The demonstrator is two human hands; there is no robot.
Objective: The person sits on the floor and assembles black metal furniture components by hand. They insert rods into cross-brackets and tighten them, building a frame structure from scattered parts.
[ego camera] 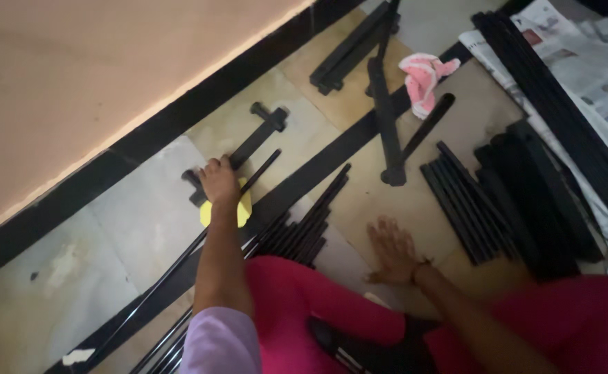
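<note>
My left hand reaches forward and rests on the near end of a black metal bar with short cross pieces that lies on the tiled floor by the wall. A yellow block-like thing shows just under my wrist; what it is I cannot tell. A thin black rod runs past the hand. My right hand lies flat on the floor, fingers spread, holding nothing. It is just right of a bundle of thin black rods. My legs in pink cloth fill the bottom of the view.
More black metal parts lie about: a long bar, a pair of bars at the top, a stack of flat bars and thicker pieces at the right. A pink cloth and newspaper lie beyond.
</note>
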